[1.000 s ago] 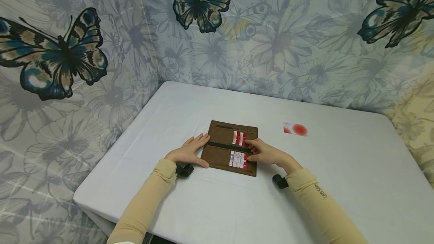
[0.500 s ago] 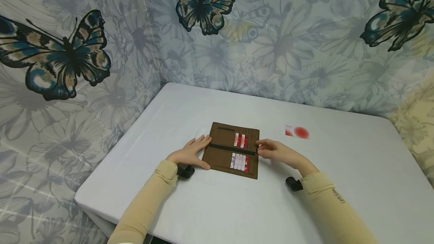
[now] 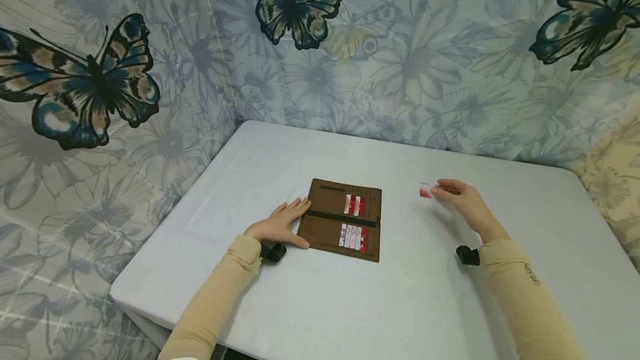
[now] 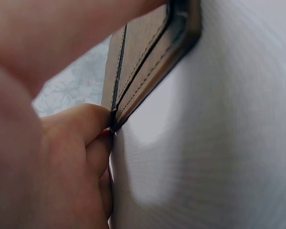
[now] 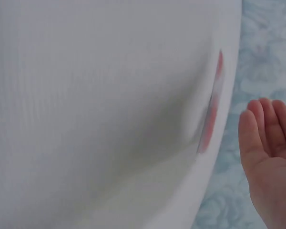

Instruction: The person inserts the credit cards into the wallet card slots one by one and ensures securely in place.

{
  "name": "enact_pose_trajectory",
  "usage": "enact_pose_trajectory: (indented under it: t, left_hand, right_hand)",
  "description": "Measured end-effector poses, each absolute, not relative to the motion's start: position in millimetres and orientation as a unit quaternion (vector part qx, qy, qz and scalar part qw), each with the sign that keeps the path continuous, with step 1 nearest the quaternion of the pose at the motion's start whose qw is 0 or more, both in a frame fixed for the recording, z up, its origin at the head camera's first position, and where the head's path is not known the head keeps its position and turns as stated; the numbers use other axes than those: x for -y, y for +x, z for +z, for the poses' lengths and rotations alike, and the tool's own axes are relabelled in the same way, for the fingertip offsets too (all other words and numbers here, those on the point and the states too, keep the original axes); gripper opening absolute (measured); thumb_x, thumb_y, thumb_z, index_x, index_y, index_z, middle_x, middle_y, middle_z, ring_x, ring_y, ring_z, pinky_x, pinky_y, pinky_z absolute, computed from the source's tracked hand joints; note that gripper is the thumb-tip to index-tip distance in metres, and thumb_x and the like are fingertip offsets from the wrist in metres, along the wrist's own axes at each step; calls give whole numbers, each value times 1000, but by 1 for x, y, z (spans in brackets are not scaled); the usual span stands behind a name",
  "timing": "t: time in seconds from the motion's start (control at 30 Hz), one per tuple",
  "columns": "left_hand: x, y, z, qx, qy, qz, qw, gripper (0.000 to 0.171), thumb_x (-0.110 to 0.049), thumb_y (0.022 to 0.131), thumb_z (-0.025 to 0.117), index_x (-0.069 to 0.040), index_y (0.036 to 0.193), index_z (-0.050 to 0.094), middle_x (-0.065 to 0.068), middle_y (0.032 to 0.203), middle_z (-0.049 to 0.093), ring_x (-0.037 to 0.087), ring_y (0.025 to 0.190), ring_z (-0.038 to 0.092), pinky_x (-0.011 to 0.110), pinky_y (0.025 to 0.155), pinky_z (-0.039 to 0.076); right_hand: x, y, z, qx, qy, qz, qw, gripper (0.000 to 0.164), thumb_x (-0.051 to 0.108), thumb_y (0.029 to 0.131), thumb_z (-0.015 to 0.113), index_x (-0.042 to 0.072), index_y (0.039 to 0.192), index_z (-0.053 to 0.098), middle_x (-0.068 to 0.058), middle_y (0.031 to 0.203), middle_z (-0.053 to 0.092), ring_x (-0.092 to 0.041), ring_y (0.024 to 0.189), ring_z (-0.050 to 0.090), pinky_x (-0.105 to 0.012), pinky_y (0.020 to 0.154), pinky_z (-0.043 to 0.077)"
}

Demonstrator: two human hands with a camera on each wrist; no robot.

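A brown card wallet lies unfolded on the white table, a dark band across its middle. Two red-and-white cards show in its upper half, and several pale and red cards in its lower half. My left hand rests at the wallet's left edge, fingers spread; the left wrist view shows its fingertips against the wallet's stitched edge. A loose red-and-white card lies right of the wallet. My right hand hovers over it, partly hiding it; in the right wrist view the fingers are apart from the card.
A white cloth covers the table. Fabric walls with butterflies and flowers rise behind its far and left edges. A dark wrist camera sits at my right cuff and another at my left.
My right hand has left the wallet's right side and moved right and away from me to the loose card. The left hand and the wallet have stayed in place.
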State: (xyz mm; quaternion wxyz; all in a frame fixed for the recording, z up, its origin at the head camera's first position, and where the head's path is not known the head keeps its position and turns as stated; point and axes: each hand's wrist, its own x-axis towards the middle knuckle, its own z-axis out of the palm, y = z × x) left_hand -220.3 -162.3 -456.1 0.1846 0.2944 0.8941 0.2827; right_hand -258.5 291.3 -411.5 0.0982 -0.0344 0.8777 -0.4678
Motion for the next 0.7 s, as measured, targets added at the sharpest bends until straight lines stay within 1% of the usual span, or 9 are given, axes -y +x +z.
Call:
enact_pose_trajectory:
  t: [0.13,0.27,0.47,0.57,0.7]
  left_hand:
    - [163,-221,-457,-897,291,278,183,108,-50,75,72,-10,150,5,5,154,-2,17,139,-7,41,109,-7]
    - [163,-221,-457,-896,291,280,183,108,-50,75,72,-9,150,5,6,154,-1,17,139,-7,41,109,-8]
    - [162,-219,-456,-895,293,283,184,108,-49,75,72,-7,149,5,8,154,-1,21,139,-6,44,109,-7]
    - [162,-218,-456,-895,293,282,183,108,-50,75,72,-7,149,5,8,154,-1,22,139,-5,43,109,-6]
    - [163,-218,-455,-894,295,285,181,109,-50,75,72,-6,149,6,7,154,-1,22,139,-5,43,109,-6]
  right_hand:
    - [-303,-262,-414,-874,-7,-480,74,80,48,90,55,-3,144,26,-27,135,37,-38,121,34,-56,101,26]
    - [-309,-266,-418,-872,10,-484,75,84,48,89,56,-5,145,22,-31,137,31,-42,123,29,-58,101,25]
    - [-317,-273,-421,-878,34,-467,100,89,49,88,57,-8,144,17,-33,141,25,-47,127,23,-61,101,20]
    - [-321,-277,-421,-880,45,-457,117,93,52,87,56,-8,144,15,-33,143,21,-48,129,17,-63,101,18]
    - [-326,-280,-421,-879,51,-453,140,93,52,87,56,-8,145,13,-32,145,15,-49,131,11,-63,101,16]
